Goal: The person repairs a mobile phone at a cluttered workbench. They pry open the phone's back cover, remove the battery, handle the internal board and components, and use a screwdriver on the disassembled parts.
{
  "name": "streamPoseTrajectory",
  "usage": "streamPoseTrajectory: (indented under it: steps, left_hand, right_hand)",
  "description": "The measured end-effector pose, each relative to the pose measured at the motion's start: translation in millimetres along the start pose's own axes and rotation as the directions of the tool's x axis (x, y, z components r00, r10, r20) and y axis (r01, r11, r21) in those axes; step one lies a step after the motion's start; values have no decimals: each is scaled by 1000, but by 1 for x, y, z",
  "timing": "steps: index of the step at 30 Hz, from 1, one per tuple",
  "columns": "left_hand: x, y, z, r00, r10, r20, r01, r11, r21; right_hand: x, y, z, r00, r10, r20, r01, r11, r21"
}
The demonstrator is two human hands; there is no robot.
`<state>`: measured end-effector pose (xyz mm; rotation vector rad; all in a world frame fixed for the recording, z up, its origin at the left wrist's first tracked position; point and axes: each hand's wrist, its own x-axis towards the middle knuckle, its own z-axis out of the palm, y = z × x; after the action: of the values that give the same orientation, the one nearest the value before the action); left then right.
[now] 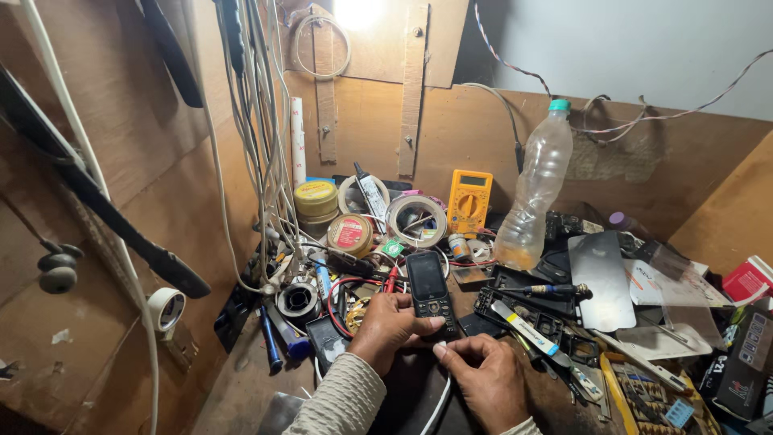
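The keypad phone (429,293), a slim black bar with a dark glossy screen and small buttons below, stands nearly upright at the middle of the table (241,387), and we see our left hand (389,325) wrapped round its lower half, grip closed on it, thumb against the right edge. Our right hand (483,374) sits just beside it, fingertips pinched on the end of a thin white cable (439,407) right under the phone's base. Around them the worn wooden table is crowded: a black screwdriver (547,289) lies on a dark plastic tray to the right, a clear ribbed plastic bottle (535,189) stands behind it, a yellow multimeter (469,199) leans on the plywood back wall, and round tins and tape rolls sit to the left. Open room is only at the near left edge.
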<state>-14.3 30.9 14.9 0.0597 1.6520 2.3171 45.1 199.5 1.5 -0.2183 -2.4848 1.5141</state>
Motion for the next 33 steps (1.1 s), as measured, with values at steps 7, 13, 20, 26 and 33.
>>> streamPoseTrajectory:
  steps: [7, 13, 20, 26, 33]
  left_hand:
    - [-6, 4, 3, 1000, 6, 11, -6, 1000, 8]
    - [-9, 7, 5, 1000, 16, 9, -16, 1000, 23]
    - [-9, 4, 4, 1000, 23, 3, -23, 999, 29]
    - [-9, 1, 4, 998, 54, 8, -54, 998, 6]
    - [-8, -1, 4, 998, 56, 9, -56, 998, 5]
  right_hand:
    - [-3, -3, 1, 1000, 5, -22, -5, 1000, -13]
    - [-2, -2, 2, 1000, -9, -17, 8, 1000, -30]
    - [-4, -3, 2, 998, -27, -54, 27, 1000, -4]
    - [-3, 1, 3, 996, -58, -61, 56, 998, -35]
    - [-2, 7, 5, 995, -63, -79, 61, 998, -32]
